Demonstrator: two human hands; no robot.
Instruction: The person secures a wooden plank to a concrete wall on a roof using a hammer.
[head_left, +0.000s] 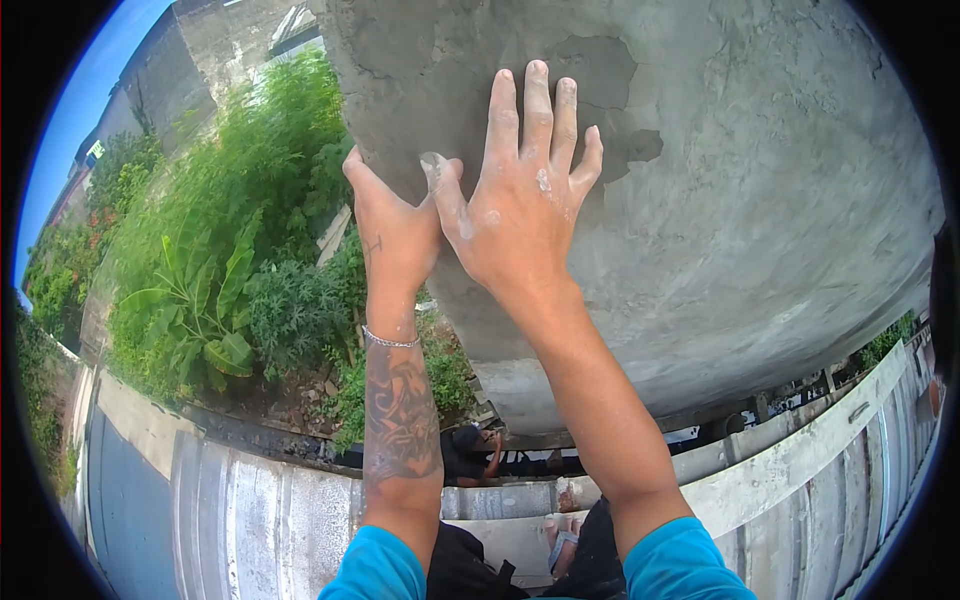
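My right hand (pixel 530 190) lies flat against the grey cement wall (pixel 760 150), fingers spread and pointing up, with pale cement smears on its skin. Beside it, my left hand (pixel 400 225) is at the wall's left edge, its thumb and fingers apart; part of it is hidden behind my right thumb. No tool shows in either hand. Around my right fingertips, a darker, damp-looking patch (pixel 595 65) with an irregular outline marks the wall. A silver chain bracelet (pixel 390 342) is on my left wrist.
Below me run corrugated metal roof sheets (pixel 260 520), with my sandalled foot (pixel 562 545) on them. Another person (pixel 465 450) is lower down by the wall's base. Green bushes and a banana plant (pixel 195 300) grow at the left.
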